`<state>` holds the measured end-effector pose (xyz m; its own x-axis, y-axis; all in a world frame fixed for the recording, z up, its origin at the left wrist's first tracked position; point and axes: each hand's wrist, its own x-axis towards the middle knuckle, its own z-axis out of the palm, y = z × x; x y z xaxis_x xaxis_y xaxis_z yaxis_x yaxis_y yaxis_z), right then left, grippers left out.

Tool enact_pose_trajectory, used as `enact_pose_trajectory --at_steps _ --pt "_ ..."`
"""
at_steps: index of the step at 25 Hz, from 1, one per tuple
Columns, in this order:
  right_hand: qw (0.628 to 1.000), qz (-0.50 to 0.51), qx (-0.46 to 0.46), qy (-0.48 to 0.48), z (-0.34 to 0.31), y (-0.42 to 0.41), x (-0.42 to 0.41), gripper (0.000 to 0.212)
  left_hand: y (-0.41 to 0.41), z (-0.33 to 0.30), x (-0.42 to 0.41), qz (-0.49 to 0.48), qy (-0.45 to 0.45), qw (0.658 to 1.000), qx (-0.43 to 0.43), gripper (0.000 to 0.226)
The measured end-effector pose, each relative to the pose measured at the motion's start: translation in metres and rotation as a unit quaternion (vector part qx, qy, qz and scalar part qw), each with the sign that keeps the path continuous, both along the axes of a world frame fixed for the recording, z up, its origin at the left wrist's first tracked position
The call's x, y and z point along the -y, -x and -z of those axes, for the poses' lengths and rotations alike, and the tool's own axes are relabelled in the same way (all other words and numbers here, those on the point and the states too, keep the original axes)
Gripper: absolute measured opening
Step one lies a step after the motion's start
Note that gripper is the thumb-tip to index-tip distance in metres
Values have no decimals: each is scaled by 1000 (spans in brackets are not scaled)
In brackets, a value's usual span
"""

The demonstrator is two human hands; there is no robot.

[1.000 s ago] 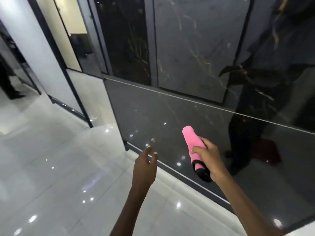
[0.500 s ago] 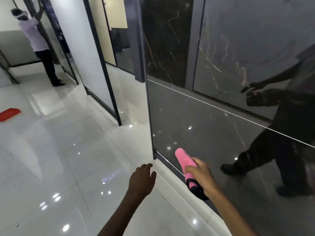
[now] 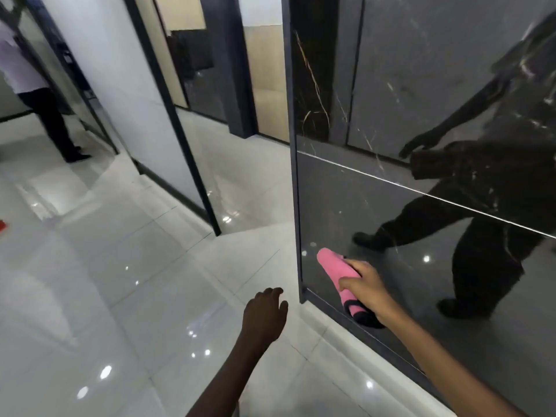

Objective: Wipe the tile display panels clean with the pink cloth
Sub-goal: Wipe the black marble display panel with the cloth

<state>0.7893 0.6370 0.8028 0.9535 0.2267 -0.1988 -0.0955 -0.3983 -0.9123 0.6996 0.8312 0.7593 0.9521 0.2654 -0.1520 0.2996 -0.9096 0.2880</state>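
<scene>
Right hand (image 3: 365, 291): grips rolled cloth (image 3: 338, 272) at 4 o'clock, low against panel (image 3: 391, 224).
Cloth axis: points 11 o'clock, toward panel's left edge.
Left hand (image 3: 264, 314): fingers loosely curled, holding nothing, at 6 o'clock.
Nearer the panel: right.

No text, label, brand, number or sign can be read anywhere in the view, neither on the dark tile display panels (image 3: 421, 85) nor on the pink cloth (image 3: 338, 270).
</scene>
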Motion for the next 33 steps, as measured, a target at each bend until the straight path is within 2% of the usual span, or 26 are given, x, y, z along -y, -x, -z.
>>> enact_pose_trajectory --at_steps 4,5,7,10,12,14,17,19,21,23,24,26,27,28,30,31,32,33 --pt "989 118 46 71 20 -75 -85 54 -115 27 -123 104 -46 993 -14 40" --pt "981 146 75 106 20 -92 -100 55 -145 27 -147 138 -55 989 9 38" --pt "952 170 153 205 10 -118 -118 57 -205 15 -174 220 -37 964 147 34" --pt "895 234 243 292 -23 -154 -135 60 -310 -35 -181 322 -42 887 328 41" --pt "843 270 307 349 -41 -169 -136 61 -366 -83 -166 366 -67 846 382 52" --pt "794 288 356 400 -54 -183 -125 66 -414 -113 -153 412 -134 793 428 62" --pt "732 298 396 468 -66 -210 -98 78 -478 -117 -152 457 -213 704 500 63" --pt "671 280 458 511 -72 -235 -80 85 -508 -109 -157 475 -242 643 550 60" --pt "584 258 522 566 -81 -259 -61 87 -528 -103 -156 464 -265 589 606 58" --pt "519 326 557 561 -83 -279 -54 88 -536 -99 -151 453 -242 563 648 55" --pt "509 386 566 521 -78 -288 -59 88 -537 -98 -149 454 -227 554 660 54" --pt "520 451 589 423 -43 -312 -92 86 -538 -98 -148 460 -207 538 675 52" --pt "526 427 609 412 -7 -327 -119 87 -538 -100 -149 464 -201 536 677 52" --pt "530 354 630 444 38 -342 -151 90 -538 -103 -150 465 -200 534 677 52" --pt "509 118 628 577 129 -353 -210 95 -531 -101 -150 458 -206 535 679 52" --pt "488 35 614 620 155 -354 -219 94 -529 -98 -150 447 -198 542 683 52" --pt "472 4 618 629 161 -355 -215 92 -526 -92 -149 438 -176 551 688 52" --pt "465 18 638 614 152 -352 -201 89 -522 -79 -148 435 -145 559 691 52"
